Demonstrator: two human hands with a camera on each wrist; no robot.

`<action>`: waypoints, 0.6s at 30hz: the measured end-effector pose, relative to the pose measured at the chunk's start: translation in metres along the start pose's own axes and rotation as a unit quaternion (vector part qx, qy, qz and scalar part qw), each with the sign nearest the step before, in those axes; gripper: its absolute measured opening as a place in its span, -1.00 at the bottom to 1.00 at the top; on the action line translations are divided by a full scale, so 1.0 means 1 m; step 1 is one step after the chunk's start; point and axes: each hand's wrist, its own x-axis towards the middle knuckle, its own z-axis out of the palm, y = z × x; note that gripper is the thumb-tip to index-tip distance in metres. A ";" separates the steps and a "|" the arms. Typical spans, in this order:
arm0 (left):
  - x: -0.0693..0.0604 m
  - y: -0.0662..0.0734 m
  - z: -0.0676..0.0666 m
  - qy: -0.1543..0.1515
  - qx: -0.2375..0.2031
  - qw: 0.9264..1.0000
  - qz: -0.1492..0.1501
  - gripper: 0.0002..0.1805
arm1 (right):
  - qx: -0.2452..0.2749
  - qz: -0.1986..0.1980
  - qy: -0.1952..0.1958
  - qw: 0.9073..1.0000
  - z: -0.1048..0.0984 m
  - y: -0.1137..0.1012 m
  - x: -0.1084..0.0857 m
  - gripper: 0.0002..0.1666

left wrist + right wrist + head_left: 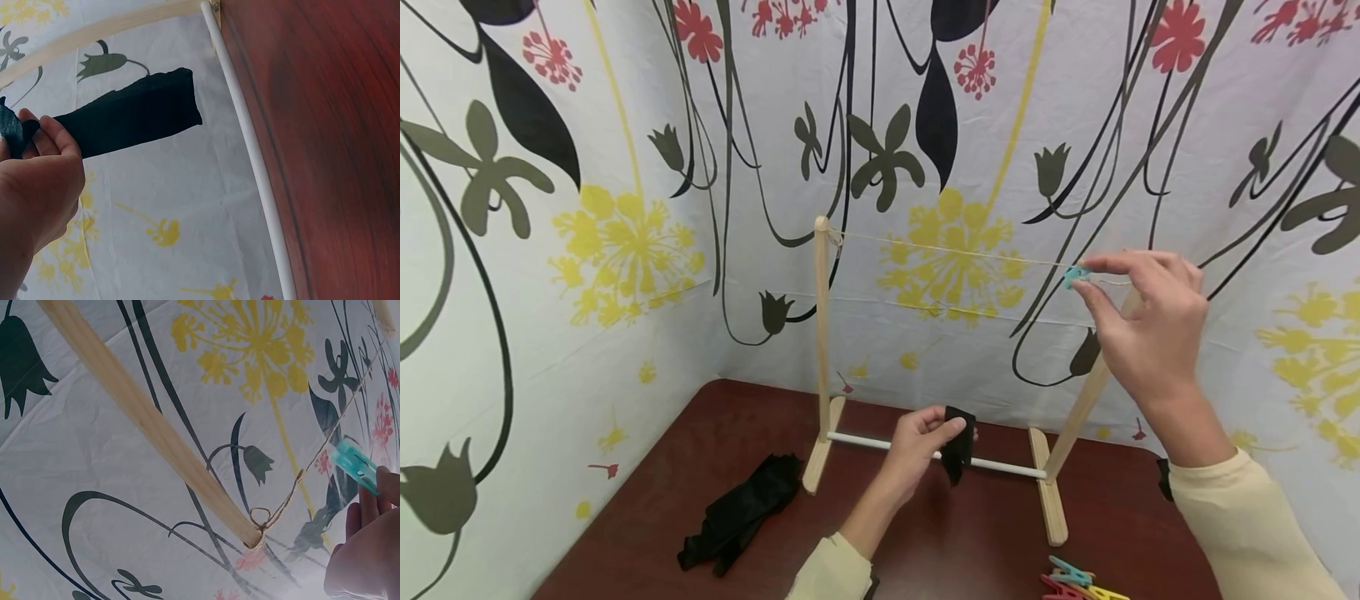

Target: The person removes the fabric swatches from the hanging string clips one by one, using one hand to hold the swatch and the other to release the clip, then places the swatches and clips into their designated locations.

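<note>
My right hand (1157,325) is raised at the right end of a thin string (955,250) and pinches a turquoise clothespin (1076,276) between thumb and fingers. In the right wrist view the clothespin (356,464) lies right beside the string (325,440); whether it clips the string, I cannot tell. Lower down, in front of the white rod (857,441), my left hand (913,450) holds a folded piece of black cloth (958,425) between thumb and fingers. A long flat end of this cloth (137,112) sticks out past the fingers in the left wrist view.
Two wooden posts, left (822,333) and right (1086,396), carry the string above the dark red table (625,533). A pile of black cloth (745,508) lies at left. Several coloured clothespins (1075,579) lie at the front right. A flower-printed curtain (760,167) hangs behind.
</note>
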 end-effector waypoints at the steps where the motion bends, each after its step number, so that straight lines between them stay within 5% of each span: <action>1: -0.001 0.002 -0.002 0.001 0.001 1.000 -0.001 -0.71 | 0.000 -0.005 0.000 1.000 -0.001 0.000 -0.003 -0.71; 18: -0.020 0.030 -0.044 0.028 0.012 0.999 0.027 -0.66 | 0.000 -0.012 -0.045 0.999 -0.023 0.015 -0.066 -0.54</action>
